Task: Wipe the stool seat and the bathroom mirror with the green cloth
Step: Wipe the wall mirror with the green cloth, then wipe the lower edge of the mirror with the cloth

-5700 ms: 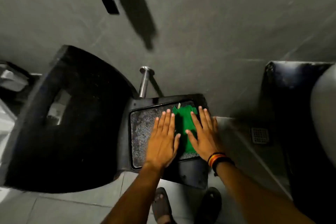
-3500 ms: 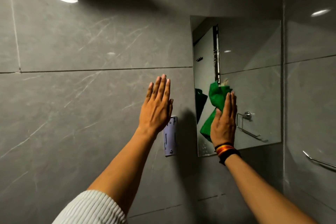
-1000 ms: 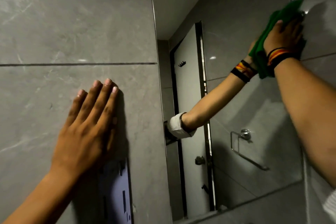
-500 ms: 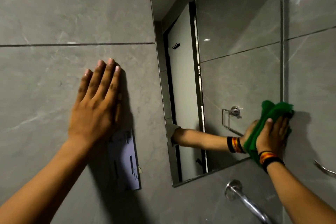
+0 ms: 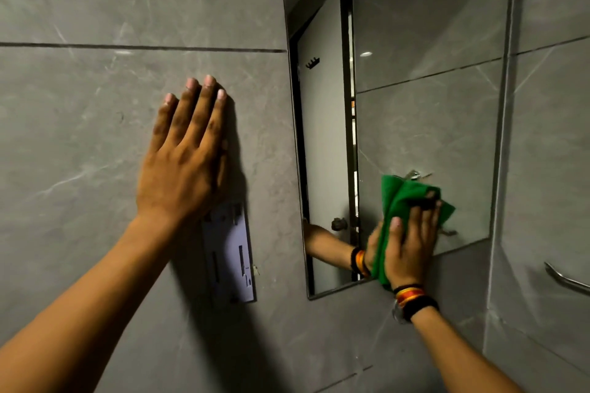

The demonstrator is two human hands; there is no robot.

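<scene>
The bathroom mirror (image 5: pixel 415 89) hangs on the grey tiled wall at the right of the view. My right hand (image 5: pixel 408 246) presses the crumpled green cloth (image 5: pixel 402 195) flat against the mirror's lower part, near its bottom edge. The reflection of my forearm and wristbands shows just left of the cloth. My left hand (image 5: pixel 185 156) lies flat on the wall tile left of the mirror, fingers together and pointing up, holding nothing. The stool is out of view.
A pale lilac plastic wall bracket (image 5: pixel 230 255) sits on the tile just below my left hand. A metal rail (image 5: pixel 565 279) is fixed to the side wall at the right. The mirror reflects a door and a towel holder.
My right hand has slid the cloth leftward along the mirror's lower edge, after sweeping down from the top right corner a second ago. My left hand stays pressed on the wall.
</scene>
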